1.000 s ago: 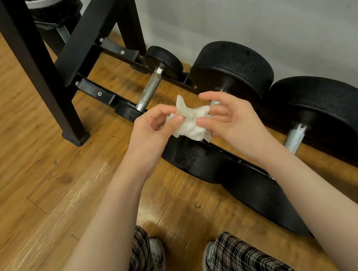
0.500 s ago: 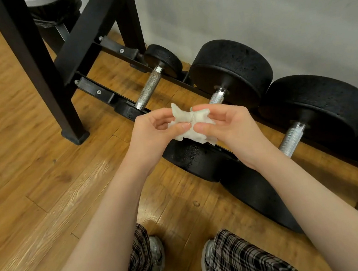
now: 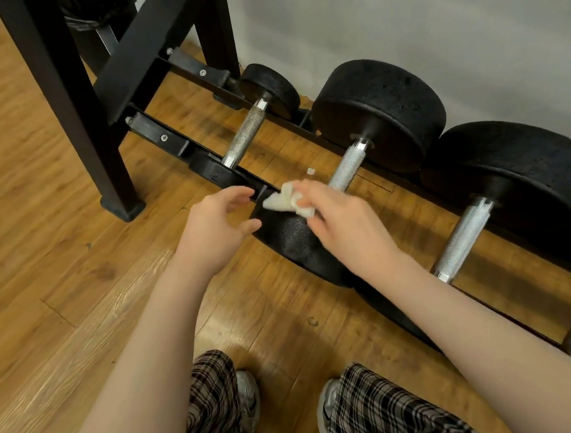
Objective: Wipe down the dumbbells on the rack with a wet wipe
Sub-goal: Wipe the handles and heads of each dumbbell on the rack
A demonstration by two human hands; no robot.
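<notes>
Dumbbells (image 3: 377, 111) racked over wood floor (image 3: 46, 262), seemingly worn.

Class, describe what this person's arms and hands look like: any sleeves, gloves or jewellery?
Both forearms are bare to the frame's edge, no sleeves showing. The left hand and right hand wear no gloves, and no rings, watch or bracelets show.

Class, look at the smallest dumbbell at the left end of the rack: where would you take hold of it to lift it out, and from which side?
Probably grip the knurled steel handle of the smallest dumbbell at its middle, coming down from above. The bar lies bare between two black heads, whose round faces offer fingers little purchase. The rack rails run below it, so its top is open.
</notes>
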